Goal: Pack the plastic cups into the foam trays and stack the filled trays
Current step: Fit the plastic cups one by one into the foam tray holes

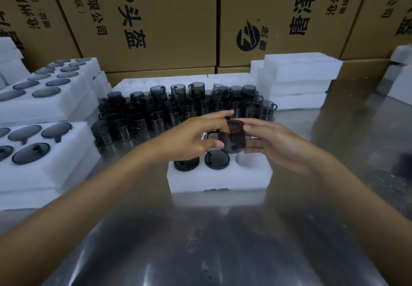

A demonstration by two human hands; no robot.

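Together, both hands were seen raised over a white foam tray (219,179) on the reflective metal table (211,241). A smoky, translucent plastic cup (231,137) with a side handle was held between them, just above the tray's far row. The left hand (196,137) was curled around the cup from its handle side, forefinger laid across the rim and thumb pressed near the base. The right hand (273,143) was placed against the cup's opposite wall, fingers lightly bent along it; a firm grasp by that hand could not be told from a mere touch.

Directly beneath the hands, two dark cups (217,159) were already seated in the tray's near pockets, while one pocket (243,159) under the right hand's fingers was seen unfilled. Beyond the hands, a dense cluster of loose cups (178,109) was stacked on the table. To the left of the left hand, filled trays (44,147) were piled, dark round cup tops showing in their pockets. Beyond and to the right of the right hand, empty foam trays (298,80) were stacked. Behind everything, printed cardboard cartons (156,18) were ranged as a wall.
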